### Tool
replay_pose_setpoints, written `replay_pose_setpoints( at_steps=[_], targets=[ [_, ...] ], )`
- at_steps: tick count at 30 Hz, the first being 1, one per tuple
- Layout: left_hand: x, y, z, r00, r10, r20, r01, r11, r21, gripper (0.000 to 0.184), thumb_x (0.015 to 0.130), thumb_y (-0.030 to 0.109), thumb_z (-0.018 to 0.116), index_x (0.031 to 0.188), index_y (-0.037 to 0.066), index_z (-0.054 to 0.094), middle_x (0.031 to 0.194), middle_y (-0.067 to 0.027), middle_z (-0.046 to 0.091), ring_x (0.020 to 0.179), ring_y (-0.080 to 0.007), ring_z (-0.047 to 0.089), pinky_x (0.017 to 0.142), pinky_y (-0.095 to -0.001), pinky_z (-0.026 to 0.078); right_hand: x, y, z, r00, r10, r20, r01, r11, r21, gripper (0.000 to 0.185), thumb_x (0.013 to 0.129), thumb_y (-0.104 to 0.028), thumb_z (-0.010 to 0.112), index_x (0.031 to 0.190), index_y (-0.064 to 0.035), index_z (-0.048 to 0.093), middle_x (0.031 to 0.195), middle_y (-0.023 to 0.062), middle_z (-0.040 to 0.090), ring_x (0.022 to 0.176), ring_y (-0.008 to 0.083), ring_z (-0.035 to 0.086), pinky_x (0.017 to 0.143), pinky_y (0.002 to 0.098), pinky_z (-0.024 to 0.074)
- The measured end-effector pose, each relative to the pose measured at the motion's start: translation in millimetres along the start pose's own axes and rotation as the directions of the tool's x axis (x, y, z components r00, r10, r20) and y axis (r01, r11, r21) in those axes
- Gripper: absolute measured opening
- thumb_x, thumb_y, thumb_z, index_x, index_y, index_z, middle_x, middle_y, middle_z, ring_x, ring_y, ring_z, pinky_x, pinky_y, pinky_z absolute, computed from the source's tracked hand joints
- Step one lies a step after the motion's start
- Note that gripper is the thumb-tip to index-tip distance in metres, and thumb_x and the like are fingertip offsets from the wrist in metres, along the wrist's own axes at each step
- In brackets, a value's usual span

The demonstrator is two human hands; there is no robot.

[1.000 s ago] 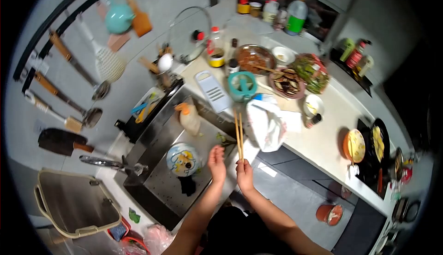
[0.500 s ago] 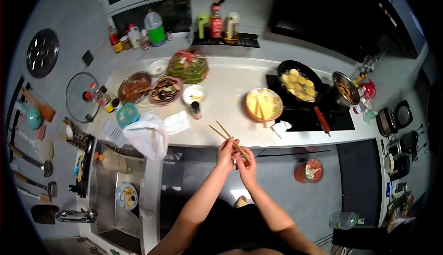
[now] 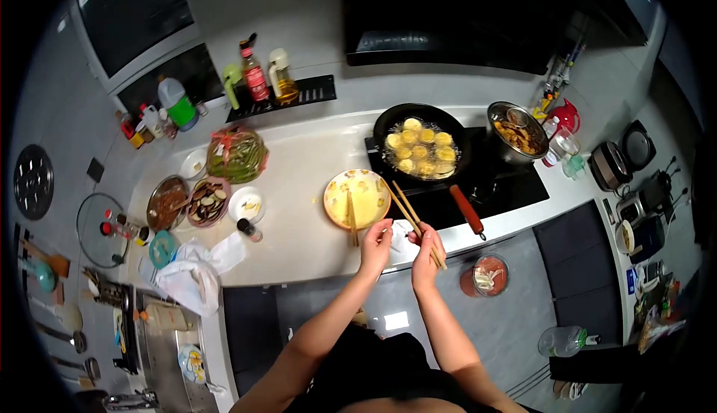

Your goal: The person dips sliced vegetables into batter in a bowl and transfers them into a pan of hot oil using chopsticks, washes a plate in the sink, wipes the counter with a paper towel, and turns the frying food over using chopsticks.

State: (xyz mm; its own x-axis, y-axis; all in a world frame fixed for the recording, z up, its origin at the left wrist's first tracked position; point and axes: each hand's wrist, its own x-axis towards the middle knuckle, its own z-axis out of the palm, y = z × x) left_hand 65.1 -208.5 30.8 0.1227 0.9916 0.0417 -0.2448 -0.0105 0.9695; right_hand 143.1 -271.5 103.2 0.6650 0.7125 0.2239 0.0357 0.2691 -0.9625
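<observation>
Closing around a pair of long, thin wooden chopsticks (image 3: pixel 405 202), the right hand (image 3: pixel 427 255) is grasping them near their lower ends in the picture. The sticks are looking pale tan and plain, lying a little apart at the far tips and slanting up and left, with the tips reaching into the space between a patterned bowl (image 3: pixel 331 188) and a black wok (image 3: pixel 461 141). The right forearm is coming up from below and leaning left, its fingers curling in over the sticks. The left hand (image 3: pixel 376 240) is hovering just beside it, fingers bent and thumb drawn in — whether it is pinching anything, I cannot tell. Its forearm is slanting up and right, so both hands are nearly meeting over the front edge of the desk (image 3: pixel 291 245). A crumpled white paper (image 3: pixel 401 241) is showing between and behind them. The wok, its red-brown handle (image 3: pixel 467 210) pointing down and right, is sitting on a black cooktop (image 3: pixel 523 183) and holding round yellow slices (image 3: pixel 426 136) in bubbling oil. The bowl is standing left of the cooktop — its orange-edged rim circling a smooth yellow liquid — with another pair of sticks (image 3: pixel 352 217) leaning across its near rim.
</observation>
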Motion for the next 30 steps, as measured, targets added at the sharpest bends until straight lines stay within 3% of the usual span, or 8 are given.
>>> replay_pose_setpoints(
  at_steps=[3, 4, 8, 15, 19, 22, 24, 30],
  targets=[
    [27, -8, 14, 0.994, 0.061, 0.086, -0.076, 0.979, 0.187, 0.020, 0.086, 0.011, 0.055, 0.105, 0.003, 0.059, 0.097, -0.0062, 0.063, 0.073, -0.0097, 0.055, 0.065, -0.0232, 0.045, 31, 12, -7, 0.993, -0.104, -0.062, 0.105, 0.995, -0.002, 0.029, 0.094, -0.015, 0.040, 0.102, 0.0076, 0.056, 0.088, 0.0114, 0.060, 0.076, 0.0153, 0.060, 0.068, 0.0252, 0.0483],
    [29, 1, 20, 0.993, 0.064, 0.096, -0.093, 0.936, 0.339, 0.020, 0.082, 0.007, 0.056, 0.102, 0.005, 0.061, 0.092, -0.0081, 0.063, 0.072, -0.0161, 0.058, 0.063, -0.0275, 0.047, 36, 11, -9, 0.994, -0.079, -0.082, 0.081, 0.996, 0.023, 0.028, 0.093, -0.014, 0.040, 0.103, 0.0073, 0.054, 0.090, 0.0129, 0.060, 0.081, 0.0175, 0.061, 0.071, 0.0265, 0.0492],
    [43, -45, 17, 0.909, 0.219, 0.354, -0.416, 0.494, 0.763, 0.031, 0.072, 0.003, 0.057, 0.103, 0.009, 0.061, 0.090, -0.0089, 0.060, 0.082, -0.0282, 0.059, 0.070, -0.0371, 0.048, 52, 26, -25, 0.991, -0.074, -0.113, 0.073, 0.997, -0.016, 0.024, 0.093, -0.010, 0.040, 0.105, 0.0077, 0.051, 0.096, 0.0138, 0.057, 0.085, 0.0194, 0.061, 0.076, 0.0279, 0.0499],
    [41, -136, 15, 0.954, 0.010, 0.299, -0.298, 0.134, 0.945, 0.025, 0.070, 0.007, 0.058, 0.093, 0.015, 0.064, 0.092, -0.0054, 0.058, 0.087, -0.0259, 0.057, 0.073, -0.0361, 0.048, 74, 45, -60, 0.981, -0.116, 0.157, 0.141, 0.978, -0.156, 0.025, 0.093, -0.012, 0.040, 0.106, 0.0067, 0.051, 0.096, 0.0153, 0.058, 0.087, 0.0202, 0.061, 0.078, 0.0295, 0.0488],
    [15, -116, 18, 0.936, 0.295, 0.189, -0.287, 0.333, 0.898, 0.009, 0.075, 0.012, 0.059, 0.083, 0.012, 0.062, 0.085, -0.0058, 0.056, 0.081, -0.0254, 0.057, 0.068, -0.0382, 0.047, 75, 53, -54, 0.965, -0.065, 0.252, 0.098, 0.988, -0.120, 0.024, 0.093, -0.011, 0.040, 0.106, 0.0059, 0.052, 0.099, 0.0144, 0.056, 0.086, 0.0204, 0.061, 0.078, 0.0294, 0.0486],
    [-20, -64, 15, 0.870, 0.491, -0.042, -0.276, 0.555, 0.785, 0.009, 0.074, 0.004, 0.062, 0.081, 0.008, 0.059, 0.082, -0.0087, 0.055, 0.075, -0.0254, 0.056, 0.065, -0.0351, 0.047, 70, 56, -29, 0.931, -0.102, 0.351, 0.138, 0.987, -0.078, 0.024, 0.093, -0.011, 0.040, 0.105, 0.0056, 0.052, 0.098, 0.0137, 0.056, 0.085, 0.0197, 0.060, 0.078, 0.0289, 0.0485],
    [-29, -34, -9, 0.778, 0.610, -0.148, -0.255, 0.523, 0.813, 0.014, 0.072, -0.003, 0.061, 0.082, 0.005, 0.057, 0.082, -0.0098, 0.054, 0.072, -0.0237, 0.056, 0.063, -0.0312, 0.048, 63, 60, -3, 0.910, -0.135, 0.393, 0.162, 0.986, -0.036, 0.023, 0.093, -0.010, 0.040, 0.104, 0.0059, 0.052, 0.097, 0.0136, 0.056, 0.084, 0.0188, 0.060, 0.077, 0.0283, 0.0486],
    [21, -39, -147, 0.700, 0.446, -0.557, 0.030, 0.762, 0.647, 0.010, 0.073, -0.002, 0.060, 0.082, 0.002, 0.056, 0.084, -0.0097, 0.055, 0.073, -0.0232, 0.056, 0.064, -0.0306, 0.048, 40, 71, 64, 0.873, -0.160, 0.461, 0.221, 0.972, -0.080, 0.021, 0.092, -0.008, 0.041, 0.102, 0.0063, 0.053, 0.095, 0.0141, 0.055, 0.082, 0.0195, 0.061, 0.075, 0.0276, 0.0481]
  ],
)
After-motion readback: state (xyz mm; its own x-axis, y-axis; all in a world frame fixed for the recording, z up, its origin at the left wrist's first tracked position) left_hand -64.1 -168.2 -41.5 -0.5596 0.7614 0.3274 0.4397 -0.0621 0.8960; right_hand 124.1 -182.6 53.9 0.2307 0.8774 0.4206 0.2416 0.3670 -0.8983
